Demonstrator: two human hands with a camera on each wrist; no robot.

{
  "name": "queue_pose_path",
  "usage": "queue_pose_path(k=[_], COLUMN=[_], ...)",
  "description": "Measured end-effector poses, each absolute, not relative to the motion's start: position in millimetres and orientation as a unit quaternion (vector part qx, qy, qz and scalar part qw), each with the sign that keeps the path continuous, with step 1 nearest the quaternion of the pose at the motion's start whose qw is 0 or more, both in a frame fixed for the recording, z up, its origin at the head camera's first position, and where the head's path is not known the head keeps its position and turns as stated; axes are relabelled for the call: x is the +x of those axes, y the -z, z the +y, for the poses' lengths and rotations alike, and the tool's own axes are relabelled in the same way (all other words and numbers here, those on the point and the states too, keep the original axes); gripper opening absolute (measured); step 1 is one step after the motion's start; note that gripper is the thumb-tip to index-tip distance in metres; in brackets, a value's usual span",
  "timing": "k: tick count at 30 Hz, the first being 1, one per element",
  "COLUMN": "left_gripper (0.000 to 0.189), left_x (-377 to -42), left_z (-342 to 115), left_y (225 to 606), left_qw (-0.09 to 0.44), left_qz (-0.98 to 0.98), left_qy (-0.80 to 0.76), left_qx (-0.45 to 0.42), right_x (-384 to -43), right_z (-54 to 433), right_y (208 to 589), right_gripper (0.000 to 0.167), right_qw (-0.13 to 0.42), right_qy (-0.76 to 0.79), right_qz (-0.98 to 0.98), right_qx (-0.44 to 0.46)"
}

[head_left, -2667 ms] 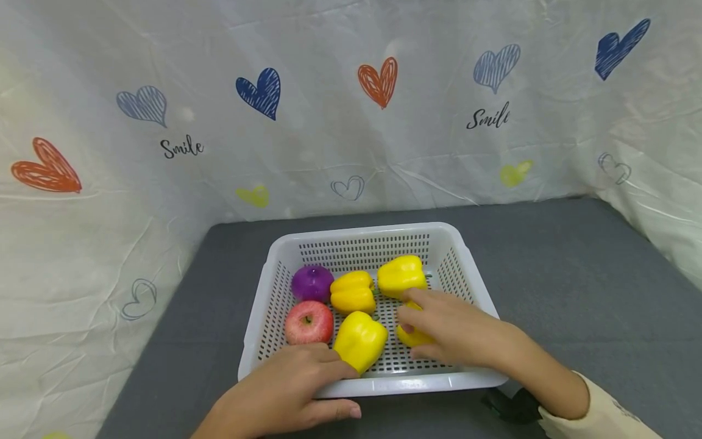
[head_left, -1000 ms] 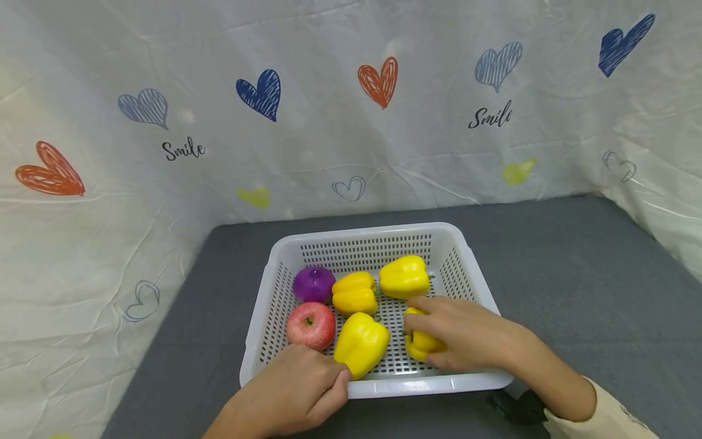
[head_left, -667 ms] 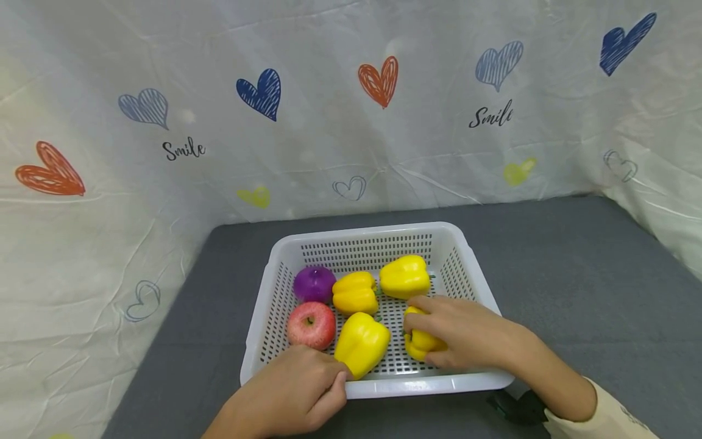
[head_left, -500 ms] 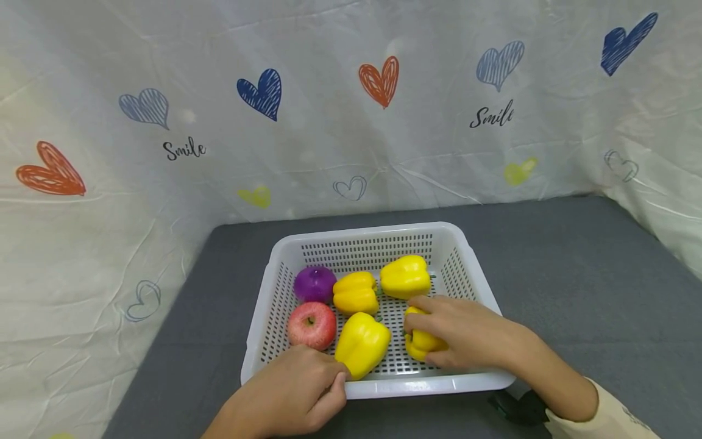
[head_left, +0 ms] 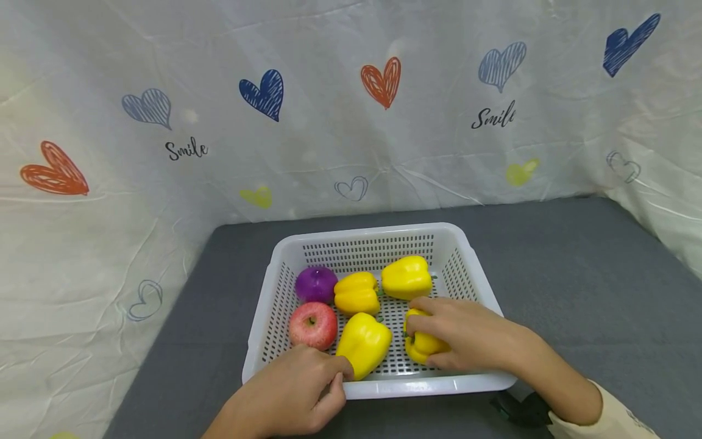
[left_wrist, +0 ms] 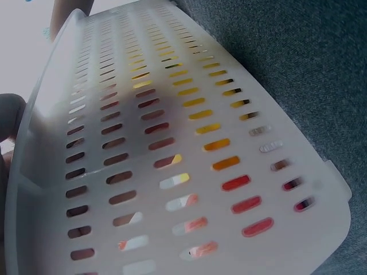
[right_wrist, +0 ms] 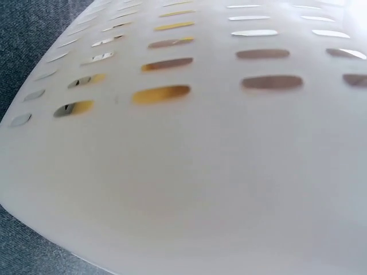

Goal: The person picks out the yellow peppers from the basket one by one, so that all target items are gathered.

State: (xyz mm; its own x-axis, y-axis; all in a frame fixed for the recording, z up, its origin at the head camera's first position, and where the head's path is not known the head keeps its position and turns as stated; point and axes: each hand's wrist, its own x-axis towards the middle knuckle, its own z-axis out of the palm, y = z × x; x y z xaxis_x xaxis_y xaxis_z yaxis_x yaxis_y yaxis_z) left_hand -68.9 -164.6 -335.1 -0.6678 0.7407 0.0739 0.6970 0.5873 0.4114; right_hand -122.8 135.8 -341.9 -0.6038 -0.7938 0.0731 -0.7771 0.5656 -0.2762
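Observation:
A white plastic basket [head_left: 422, 385] with slotted walls holds several yellow bell peppers, a red apple [head_left: 313, 326] and a round purple vegetable [head_left: 316, 284]. My left hand [head_left: 296, 390] grips the near rim left of centre, fingers over the inside and thumb outside. Beside its fingertips lies one yellow pepper [head_left: 364, 345]. Inside the basket at the near right, my right hand [head_left: 457, 334] holds another yellow bell pepper [head_left: 422, 347] from above, partly covering it. Both wrist views mostly show the basket's outer wall [left_wrist: 189, 137], with yellow and red through the slots.
Two more yellow peppers, one in the middle [head_left: 357, 293] and one at the back right [head_left: 407, 277], lie in the basket. The basket stands on a grey cloth-covered table [head_left: 576, 292]. Behind hangs a white curtain [head_left: 318, 146] printed with hearts.
Since the earliest frame, my left thumb has drawn in against the rim. My right fingers have settled around the near-right pepper, which has shifted slightly right and nearer. Over the last second hardly anything moved.

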Motion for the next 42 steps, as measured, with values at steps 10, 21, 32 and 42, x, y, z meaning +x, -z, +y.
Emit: queue_pose_path(k=[10, 21, 32, 42], left_gripper=[0.023, 0.028, 0.033, 0.032], left_x=[-67.9, -68.3, -67.6, -68.1], left_z=[-163.6, -162.3, -162.6, -162.5], left_y=[336.0, 335.8, 338.3, 338.1], left_qw=[0.031, 0.026, -0.001, 0.018], left_qz=[0.896, 0.894, 0.891, 0.893], left_qy=[-0.194, -0.197, -0.191, -0.2], left_qx=[0.399, 0.402, 0.412, 0.404], right_x=[-122.7, -120.1, -119.6, -114.5], right_z=[136.2, 141.3, 146.5, 156.1], right_y=[341.8, 331.7, 329.5, 319.5], right_gripper=[0.033, 0.031, 0.031, 0.034], right_qw=[0.034, 0.042, 0.033, -0.01], right_qy=[0.144, 0.168, 0.183, 0.205], right_qz=[0.884, 0.884, 0.882, 0.887], right_qx=[-0.444, -0.434, -0.434, -0.413])
